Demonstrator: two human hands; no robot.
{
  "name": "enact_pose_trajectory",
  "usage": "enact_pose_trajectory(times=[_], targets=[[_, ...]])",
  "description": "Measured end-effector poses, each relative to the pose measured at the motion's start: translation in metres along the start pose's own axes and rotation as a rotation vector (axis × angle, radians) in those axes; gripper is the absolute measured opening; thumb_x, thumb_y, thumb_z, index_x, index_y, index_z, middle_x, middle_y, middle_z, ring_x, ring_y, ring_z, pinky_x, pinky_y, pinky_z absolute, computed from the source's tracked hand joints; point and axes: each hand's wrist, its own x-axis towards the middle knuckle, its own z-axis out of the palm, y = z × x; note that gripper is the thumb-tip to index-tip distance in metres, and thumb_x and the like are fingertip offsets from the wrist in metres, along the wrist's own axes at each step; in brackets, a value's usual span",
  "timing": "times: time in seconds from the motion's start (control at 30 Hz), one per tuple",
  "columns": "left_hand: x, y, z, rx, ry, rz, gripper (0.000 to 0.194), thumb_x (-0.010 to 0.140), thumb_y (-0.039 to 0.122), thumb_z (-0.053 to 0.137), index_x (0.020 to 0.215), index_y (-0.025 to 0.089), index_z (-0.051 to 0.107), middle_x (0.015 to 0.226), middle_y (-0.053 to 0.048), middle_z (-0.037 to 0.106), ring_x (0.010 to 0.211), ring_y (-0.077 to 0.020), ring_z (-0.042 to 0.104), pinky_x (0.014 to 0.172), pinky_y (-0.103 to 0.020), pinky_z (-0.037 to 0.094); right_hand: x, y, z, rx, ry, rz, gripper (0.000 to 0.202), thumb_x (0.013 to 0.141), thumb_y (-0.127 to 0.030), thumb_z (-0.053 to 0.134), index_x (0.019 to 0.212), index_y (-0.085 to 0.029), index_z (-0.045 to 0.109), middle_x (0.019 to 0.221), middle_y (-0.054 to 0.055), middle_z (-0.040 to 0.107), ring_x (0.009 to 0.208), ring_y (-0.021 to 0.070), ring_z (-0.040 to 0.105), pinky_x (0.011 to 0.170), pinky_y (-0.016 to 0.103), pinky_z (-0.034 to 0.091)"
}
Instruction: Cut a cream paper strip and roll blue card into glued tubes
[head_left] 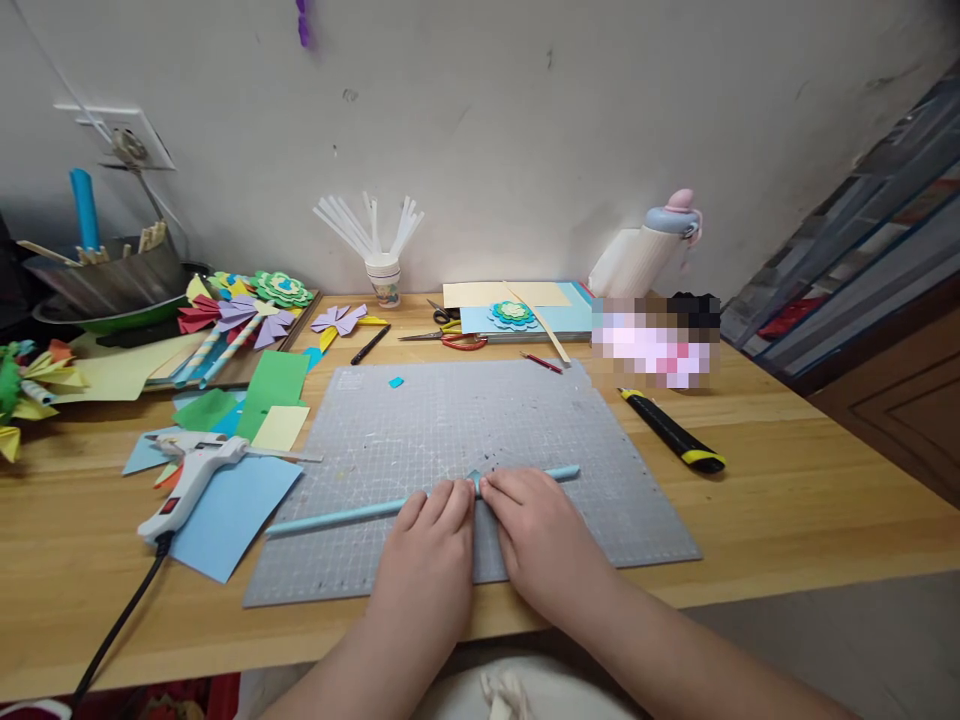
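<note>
On the mat (375, 430), left hand (431, 545) and right hand (544, 535), both nearly closed, pinch the tube (337, 517), apparently securing its half-hidden corner (474, 477), and the next move calls for steady pressing.

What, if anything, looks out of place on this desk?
The glue gun lies on its side over loose papers, an untidy spot for a corded tool. A blue scrap sits stray on the mat, apart from those papers. I see nothing spilled.

Papercraft workspace, wooden table (780, 480), cutting mat (397, 430), glue gun (193, 472), scissors (442, 337), paper flowers (514, 314)
</note>
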Motion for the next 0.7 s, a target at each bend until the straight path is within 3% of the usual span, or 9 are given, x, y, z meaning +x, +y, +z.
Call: enact_pose_trajectory(times=[0.17, 0.27, 0.33, 0.43, 0.53, 0.7], targets=[[0.005, -0.003, -0.007, -0.028, -0.016, -0.025, 0.041, 0.081, 0.005, 0.045, 0.12, 0.011, 0.057, 0.117, -0.008, 0.063, 0.106, -0.021, 0.054, 0.086, -0.036, 0.037, 0.008, 0.007, 0.004, -0.019, -0.034, 0.013, 0.019, 0.091, -0.01, 0.048, 0.082, -0.016, 0.064, 0.083, 0.005, 0.063, 0.081, 0.0191, 0.054, 0.076, 0.033, 0.041], [0.008, -0.013, -0.015, -0.18, -0.081, -0.103, 0.04, 0.085, 0.004, 0.043, 0.117, 0.021, 0.06, 0.109, -0.003, 0.066, 0.101, -0.0187, 0.056, 0.084, -0.036, 0.036, 0.013, 0.011, 0.004, -0.017, -0.043, 0.011, 0.021, 0.091, -0.01, 0.051, 0.075, -0.016, 0.062, 0.077, 0.003, 0.061, 0.078, 0.0174, 0.053, 0.073, 0.031, 0.038], [0.009, -0.024, -0.018, -0.271, -0.076, -0.2, 0.033, 0.088, 0.009, 0.047, 0.111, 0.026, 0.062, 0.104, -0.001, 0.067, 0.1, -0.019, 0.057, 0.084, -0.037, 0.035, 0.015, 0.013, 0.004, -0.011, -0.043, 0.002, 0.022, 0.09, -0.009, 0.051, 0.073, -0.016, 0.062, 0.076, 0.002, 0.061, 0.077, 0.0169, 0.053, 0.073, 0.03, 0.037], [0.009, -0.037, -0.019, -0.313, -0.036, -0.3, 0.014, 0.087, 0.018, 0.056, 0.095, 0.024, 0.066, 0.096, -0.001, 0.068, 0.094, -0.0206, 0.058, 0.083, -0.039, 0.033, 0.016, 0.016, 0.003, 0.005, -0.045, -0.016, 0.022, 0.091, -0.008, 0.051, 0.074, -0.016, 0.062, 0.078, 0.003, 0.062, 0.077, 0.0168, 0.052, 0.072, 0.03, 0.035], [0.006, -0.041, -0.017, -0.328, -0.054, -0.276, 0.009, 0.086, 0.018, 0.058, 0.085, 0.022, 0.065, 0.089, 0.0, 0.068, 0.086, -0.019, 0.059, 0.08, -0.037, 0.034, 0.015, 0.02, 0.003, 0.024, -0.051, -0.034, 0.019, 0.09, -0.008, 0.052, 0.075, -0.016, 0.061, 0.079, 0.003, 0.062, 0.078, 0.0169, 0.051, 0.072, 0.03, 0.035], [-0.009, -0.028, -0.02, -0.33, -0.077, -0.239, 0.009, 0.085, 0.013, 0.058, 0.083, 0.021, 0.063, 0.082, 0.001, 0.066, 0.08, -0.0192, 0.058, 0.077, -0.036, 0.034, 0.003, 0.017, 0.002, 0.076, -0.046, -0.077, 0.018, 0.091, -0.008, 0.05, 0.079, -0.016, 0.06, 0.082, 0.004, 0.062, 0.079, 0.0177, 0.051, 0.072, 0.031, 0.035]])
